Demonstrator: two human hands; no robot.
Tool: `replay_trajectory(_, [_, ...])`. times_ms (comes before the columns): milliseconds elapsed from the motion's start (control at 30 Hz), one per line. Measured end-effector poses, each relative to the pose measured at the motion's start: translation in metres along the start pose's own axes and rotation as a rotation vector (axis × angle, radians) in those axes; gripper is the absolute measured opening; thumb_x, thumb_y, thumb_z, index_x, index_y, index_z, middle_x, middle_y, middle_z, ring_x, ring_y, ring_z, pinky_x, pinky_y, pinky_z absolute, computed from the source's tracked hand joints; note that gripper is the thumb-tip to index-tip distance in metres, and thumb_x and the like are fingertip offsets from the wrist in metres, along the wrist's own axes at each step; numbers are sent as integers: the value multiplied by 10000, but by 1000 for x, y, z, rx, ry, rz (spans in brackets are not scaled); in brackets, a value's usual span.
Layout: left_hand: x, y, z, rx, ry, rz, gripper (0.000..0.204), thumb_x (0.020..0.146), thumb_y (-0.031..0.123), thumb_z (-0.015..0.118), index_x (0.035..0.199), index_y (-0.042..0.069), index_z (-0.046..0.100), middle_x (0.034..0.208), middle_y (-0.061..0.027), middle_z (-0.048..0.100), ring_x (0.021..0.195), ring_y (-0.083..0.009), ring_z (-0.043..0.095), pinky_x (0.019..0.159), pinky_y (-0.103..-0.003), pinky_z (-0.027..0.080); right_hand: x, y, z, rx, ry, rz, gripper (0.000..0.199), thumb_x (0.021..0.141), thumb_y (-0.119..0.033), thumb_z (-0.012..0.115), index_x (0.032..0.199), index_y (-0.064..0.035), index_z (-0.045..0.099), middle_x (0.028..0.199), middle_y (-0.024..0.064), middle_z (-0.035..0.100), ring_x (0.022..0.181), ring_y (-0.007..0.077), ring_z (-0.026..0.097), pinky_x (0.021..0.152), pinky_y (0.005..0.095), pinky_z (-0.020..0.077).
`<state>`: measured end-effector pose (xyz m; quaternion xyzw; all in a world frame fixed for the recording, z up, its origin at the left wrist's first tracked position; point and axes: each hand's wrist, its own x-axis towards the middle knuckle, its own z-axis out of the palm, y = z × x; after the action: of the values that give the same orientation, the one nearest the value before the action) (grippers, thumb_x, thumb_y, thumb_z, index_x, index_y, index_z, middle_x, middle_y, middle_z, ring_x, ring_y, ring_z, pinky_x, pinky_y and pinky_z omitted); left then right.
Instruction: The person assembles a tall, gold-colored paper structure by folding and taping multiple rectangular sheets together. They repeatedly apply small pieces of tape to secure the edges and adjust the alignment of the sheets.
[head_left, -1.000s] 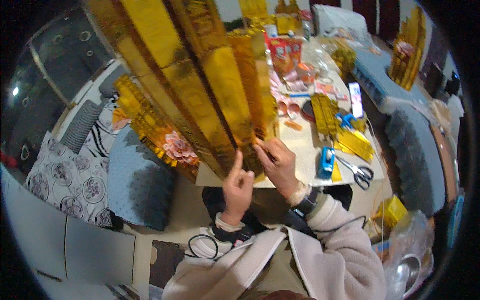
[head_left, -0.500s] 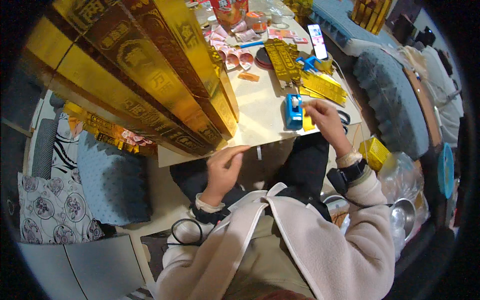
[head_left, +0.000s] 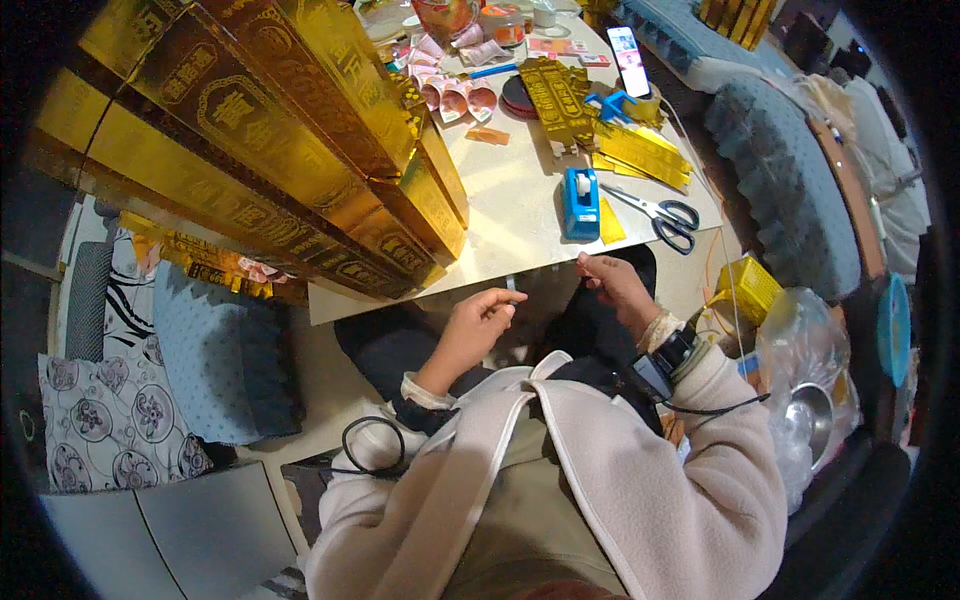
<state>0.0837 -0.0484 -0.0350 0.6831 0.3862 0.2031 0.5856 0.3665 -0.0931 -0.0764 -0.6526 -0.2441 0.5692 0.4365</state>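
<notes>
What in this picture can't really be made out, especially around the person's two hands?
- Head view: whether a strip of clear tape stretches between the left hand and the right hand is too thin to tell.
- The stack of gold boxes is cut off by the dark picture rim at upper left.
- The pink cups on the table are too small to identify.
- The blue tape dispenser: its roll is barely visible.

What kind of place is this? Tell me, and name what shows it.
Probably a home living room used for paper craft: cushioned seats flank a low table that holds gold paper boxes, a blue tape dispenser and scissors.
</notes>
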Motion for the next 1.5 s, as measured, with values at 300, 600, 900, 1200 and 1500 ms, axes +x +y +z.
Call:
replay_trajectory(300, [-14,19,-19,67,29,78,257,1023,137,599,1227,59,734,911,14,660,807,-77,581,758,-256,504,-7,0,15,134,47,-70,262,948,-363,742,833,-131,703,739,-51,584,633,73,473,545,259,317])
replay_trajectory(600, [-42,109,-60,422,55,577,223,971,105,666,1173,105,759,954,-105,703,888,-252,670,806,-358,523,-69,-123,66,-94,-191,-640,169,990,-208,735,915,-67,679,828,-35,665,706,34,535,633,211,417])
replay_trajectory(900, [-91,301,-149,976,979,1285,283,890,0,653,1139,92,754,992,-113,681,998,-320,623,910,-421,487,-130,-235,148,-51,-323,-1393,111,996,-113,719,993,-6,690,873,-19,626,758,46,538,680,224,446])
replay_trajectory(1200, [-80,420,-177,1284,1344,1376,385,990,120,578,1372,86,610,1345,-157,641,1385,-382,494,1200,-537,304,-133,-286,214,111,-432,-1421,124,1030,-127,683,1070,-10,681,982,-12,664,871,63,596,784,221,487])
replay_trajectory(1500, [-63,431,-179,1489,1401,1354,358,1027,179,524,1342,34,614,1345,-200,646,1449,-369,450,1240,-523,259,-130,-299,220,181,-464,-1465,134,1051,-161,658,1103,-37,665,976,-23,673,878,48,602,802,217,507])
